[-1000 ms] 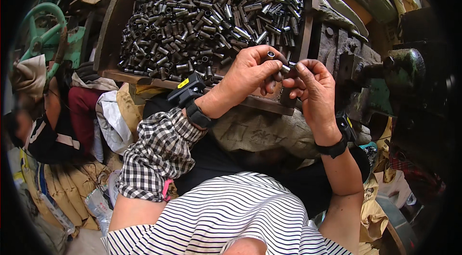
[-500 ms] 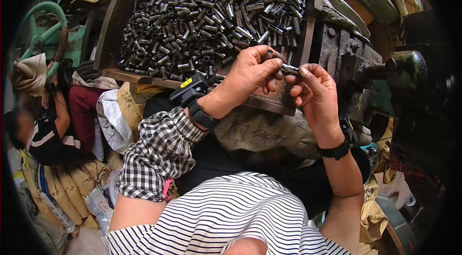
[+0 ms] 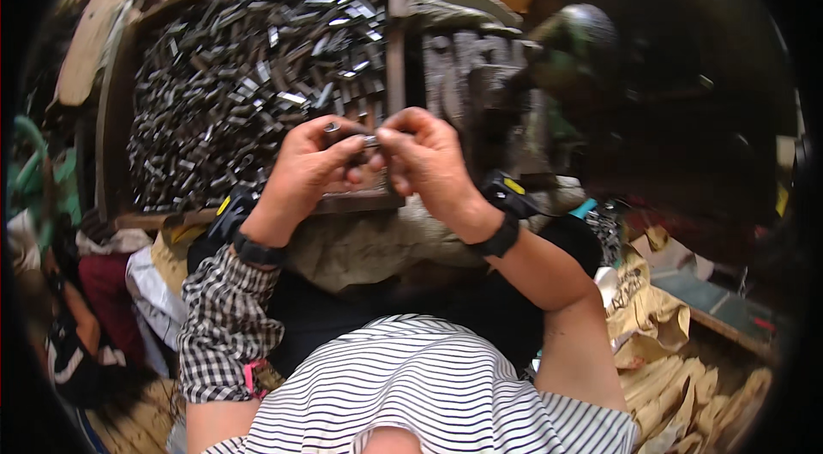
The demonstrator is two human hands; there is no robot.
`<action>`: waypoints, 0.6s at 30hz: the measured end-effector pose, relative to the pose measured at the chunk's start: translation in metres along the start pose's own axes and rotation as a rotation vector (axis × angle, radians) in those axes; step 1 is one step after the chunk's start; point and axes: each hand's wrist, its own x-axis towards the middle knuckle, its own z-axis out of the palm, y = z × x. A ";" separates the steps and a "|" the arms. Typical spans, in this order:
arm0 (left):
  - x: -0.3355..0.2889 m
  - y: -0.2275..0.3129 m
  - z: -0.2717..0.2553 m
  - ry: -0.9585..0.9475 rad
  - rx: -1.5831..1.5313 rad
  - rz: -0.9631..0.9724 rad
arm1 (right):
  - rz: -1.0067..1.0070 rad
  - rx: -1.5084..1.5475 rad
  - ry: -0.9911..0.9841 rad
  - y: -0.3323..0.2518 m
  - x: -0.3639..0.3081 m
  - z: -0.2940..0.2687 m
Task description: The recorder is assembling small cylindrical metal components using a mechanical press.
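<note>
My left hand (image 3: 302,173) is closed around short metal tubes just over the near right corner of a wooden tray (image 3: 396,42). One dark tube (image 3: 332,127) stands up between its thumb and forefinger, with its round open end showing. A second shiny metal tube (image 3: 370,142) lies between the fingertips of both hands. My right hand (image 3: 433,164) pinches its right end with thumb and forefinger. Blur hides the finer shape of this piece. Many similar dark metal tubes (image 3: 223,102) lie heaped in the tray.
Right of the tray stands a grimy metal machine (image 3: 476,77) with a rounded greenish part (image 3: 583,30). A grey sack (image 3: 369,248) hangs below the tray's front edge. Crumpled brown paper (image 3: 647,308) lies at lower right. Another person's arm (image 3: 81,317) shows at far left.
The whole view has swung to the right, so tray and hands appear farther left and more machine shows. Both hands have come closer together, still holding the tubes.
</note>
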 end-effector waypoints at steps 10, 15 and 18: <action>-0.003 -0.001 -0.007 0.098 0.012 0.125 | -0.868 -0.293 0.527 -0.101 -0.212 -0.012; -0.007 -0.005 -0.005 0.152 0.025 0.112 | -1.295 -1.072 1.188 -0.175 -0.242 -0.087; -0.009 0.003 0.018 0.119 0.049 0.100 | -0.990 -0.981 1.258 -0.152 -0.242 -0.177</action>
